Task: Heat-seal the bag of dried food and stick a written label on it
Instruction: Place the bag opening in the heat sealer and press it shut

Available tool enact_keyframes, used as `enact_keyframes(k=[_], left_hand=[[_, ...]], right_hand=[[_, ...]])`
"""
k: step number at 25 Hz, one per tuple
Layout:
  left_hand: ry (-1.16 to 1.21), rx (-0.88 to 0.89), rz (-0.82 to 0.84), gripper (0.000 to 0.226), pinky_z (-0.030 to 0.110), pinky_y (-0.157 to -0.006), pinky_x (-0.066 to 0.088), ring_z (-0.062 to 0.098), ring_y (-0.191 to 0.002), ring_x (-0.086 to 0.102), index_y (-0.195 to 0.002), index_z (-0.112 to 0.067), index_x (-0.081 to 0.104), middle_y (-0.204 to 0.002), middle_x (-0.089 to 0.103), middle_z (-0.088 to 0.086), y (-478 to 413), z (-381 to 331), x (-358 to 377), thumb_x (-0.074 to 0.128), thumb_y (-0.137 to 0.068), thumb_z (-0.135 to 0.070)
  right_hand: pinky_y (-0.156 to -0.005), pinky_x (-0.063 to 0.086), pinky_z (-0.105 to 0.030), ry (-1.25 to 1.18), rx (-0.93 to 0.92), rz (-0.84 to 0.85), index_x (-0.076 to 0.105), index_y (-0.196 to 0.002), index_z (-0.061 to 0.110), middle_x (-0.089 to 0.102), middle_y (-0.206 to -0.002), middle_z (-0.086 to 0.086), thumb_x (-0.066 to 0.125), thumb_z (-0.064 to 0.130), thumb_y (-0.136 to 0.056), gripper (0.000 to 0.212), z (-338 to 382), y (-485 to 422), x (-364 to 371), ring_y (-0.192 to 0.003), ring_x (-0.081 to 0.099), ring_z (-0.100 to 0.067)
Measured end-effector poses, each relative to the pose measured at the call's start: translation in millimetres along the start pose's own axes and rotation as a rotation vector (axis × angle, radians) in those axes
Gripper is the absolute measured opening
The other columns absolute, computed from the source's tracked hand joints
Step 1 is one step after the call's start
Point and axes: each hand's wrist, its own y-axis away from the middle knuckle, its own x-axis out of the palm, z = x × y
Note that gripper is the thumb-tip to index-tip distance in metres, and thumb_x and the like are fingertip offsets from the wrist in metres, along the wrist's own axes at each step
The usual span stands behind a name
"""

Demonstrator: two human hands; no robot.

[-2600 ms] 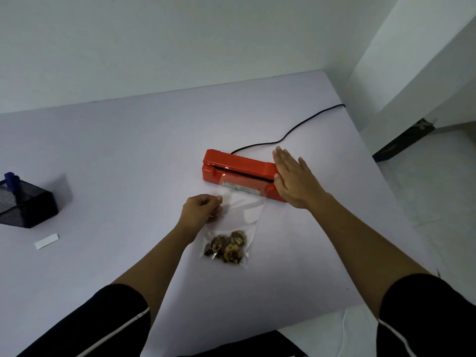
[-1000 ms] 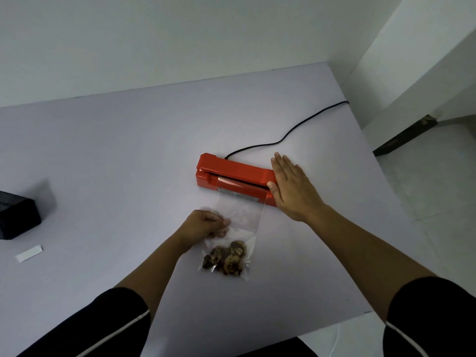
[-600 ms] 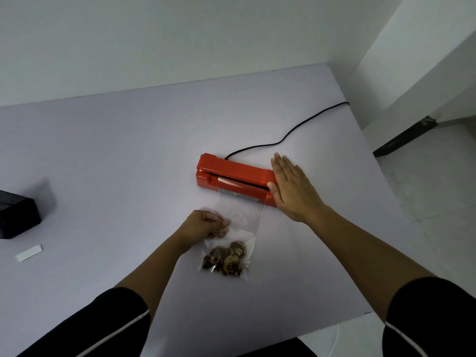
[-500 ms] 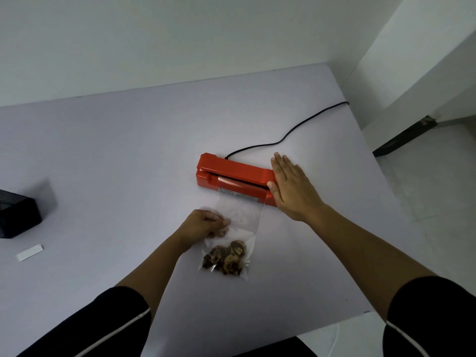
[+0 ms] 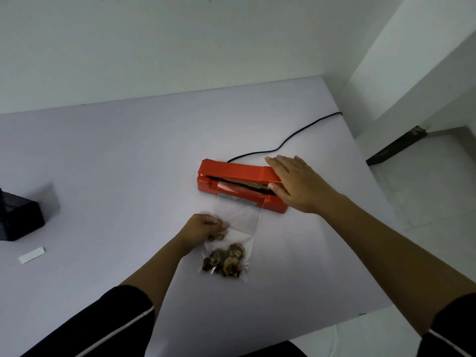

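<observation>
Lifted a little since a moment ago, the lid of the red heat sealer [image 5: 239, 176] now stands slightly open, a dark slot showing along its front, where half a second back it looked pressed flatter. The right hand [image 5: 296, 184] has shifted with it: it lies over the sealer's right end, fingers stretched out flat and close together, thumb tucked at the front edge of the lid, not gripping anything fully.

The clear plastic bag [image 5: 237, 228] lies on the pale counter [image 5: 116, 155] with its open far edge still fed into the sealer's slot. Its near end holds a clump of brown dried slices [image 5: 225, 258], bunched toward the bottom seam. The left hand [image 5: 203, 228] is closed in a narrow pinch on the bag's left edge, about midway along, just above the dried pieces.

A black power cord [image 5: 283, 143] runs from the back of the sealer toward the far right corner of the counter. Over at the left edge sits a black mesh holder [image 5: 18, 220], only partly in view, and just near of it a small blank white label strip [image 5: 32, 255] lies flat, well apart from the bag. Both forearms are bare; dark sleeves with a white stripe show at the near edge.
</observation>
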Motion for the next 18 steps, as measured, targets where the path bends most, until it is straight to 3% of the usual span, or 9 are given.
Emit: enact_keyframes(k=[4, 7, 9, 12, 15, 18], left_hand=[[-0.003, -0.006, -0.003, 0.026, 0.048, -0.088, 0.049, 0.028, -0.077, 0.062, -0.092, 0.007, 0.071, -0.093, 0.069, 0.029, 2, -4, 1, 0.073, -0.078, -0.014], [0.002, -0.035, -0.009, 0.026, 0.044, -0.086, 0.05, 0.018, -0.068, 0.065, -0.094, 0.007, 0.071, -0.082, 0.072, 0.015, 3, -7, 1, 0.073, -0.078, -0.014], [-0.001, -0.049, -0.007, 0.024, 0.041, -0.085, 0.049, 0.014, -0.063, 0.065, -0.095, 0.006, 0.07, -0.079, 0.072, 0.01, 4, -9, 2, 0.072, -0.08, -0.012], [-0.021, -0.026, -0.019, 0.015, 0.04, -0.083, 0.049, 0.015, -0.064, 0.064, -0.09, 0.001, 0.07, -0.075, 0.072, 0.007, 6, -8, 2, 0.072, -0.079, -0.01], [-0.023, -0.019, -0.034, 0.011, 0.039, -0.081, 0.052, 0.019, -0.068, 0.065, -0.087, -0.002, 0.07, -0.077, 0.071, 0.009, 8, -6, 1, 0.072, -0.079, -0.01], [-0.023, -0.025, -0.039, 0.01, 0.031, -0.071, 0.053, 0.018, -0.068, 0.065, -0.087, -0.004, 0.07, -0.079, 0.07, 0.01, 10, -8, 2, 0.072, -0.08, -0.011]], right_hand=[[-0.108, 0.026, -0.042, -0.006, 0.001, -0.164, 0.037, -0.134, 0.017, 0.058, -0.12, -0.006, 0.058, 0.05, -0.084, 0.064, 21, -7, -52, -0.113, 0.052, -0.025], [-0.096, 0.038, -0.034, -0.346, 0.028, -0.263, 0.041, -0.126, 0.021, 0.062, -0.106, 0.002, 0.071, 0.052, -0.073, 0.068, 50, -19, -83, -0.104, 0.057, -0.016], [-0.095, 0.036, -0.028, -0.664, 0.005, -0.25, 0.04, -0.127, 0.024, 0.06, -0.109, 0.008, 0.068, 0.047, -0.078, 0.062, 70, -30, -93, -0.111, 0.055, -0.009], [-0.107, 0.028, -0.031, -1.004, -0.041, -0.082, 0.034, -0.136, 0.029, 0.058, -0.122, 0.011, 0.046, 0.044, -0.094, 0.047, 97, -57, -96, -0.12, 0.048, -0.006], [-0.112, 0.021, -0.036, -1.029, -0.088, 0.003, 0.027, -0.141, 0.034, 0.046, -0.143, 0.0, 0.032, 0.049, -0.096, 0.048, 116, -86, -90, -0.134, 0.037, -0.016], [-0.109, 0.02, -0.033, -1.076, -0.095, -0.018, 0.026, -0.141, 0.036, 0.038, -0.148, 0.001, 0.03, 0.053, -0.095, 0.049, 114, -99, -81, -0.138, 0.03, -0.016]])
